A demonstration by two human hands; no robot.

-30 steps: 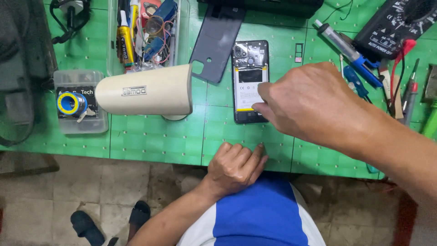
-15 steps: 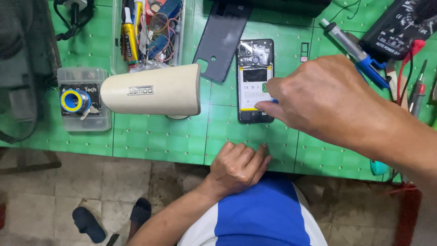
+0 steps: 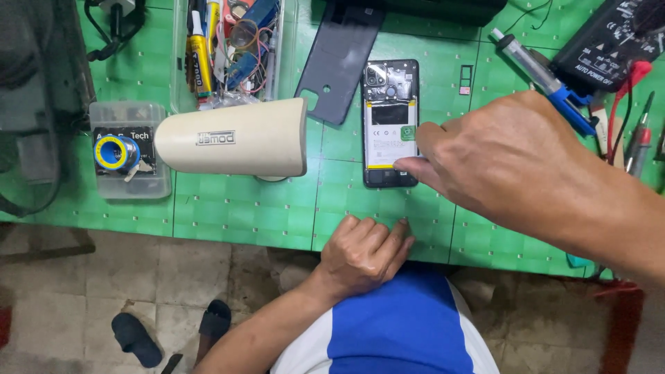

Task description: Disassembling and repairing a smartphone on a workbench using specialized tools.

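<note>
A black phone (image 3: 389, 97) with its back cover off lies face down on the green mat (image 3: 242, 208), its battery and camera module showing. My right hand (image 3: 512, 163) reaches in from the right, knuckles up. Its pinched fingertips touch the phone's lower right edge. The palm side is hidden, so I cannot see whether anything small is pinched. My left hand (image 3: 364, 253) rests with curled fingers on the mat's near edge, holding nothing. The dark grey back cover (image 3: 339, 59) lies just left of the phone.
A cream cylindrical lamp head (image 3: 232, 137) lies left of the phone. Behind it stands a clear bin of tools (image 3: 228, 48). A clear box with a solder spool (image 3: 128, 151) is at the left. A blue-handled soldering iron (image 3: 544, 76), a multimeter (image 3: 609, 41) and probes lie at the right.
My right hand's fingertips have slid slightly right, to the phone's lower right edge. The left hand has stayed on the mat's edge.
</note>
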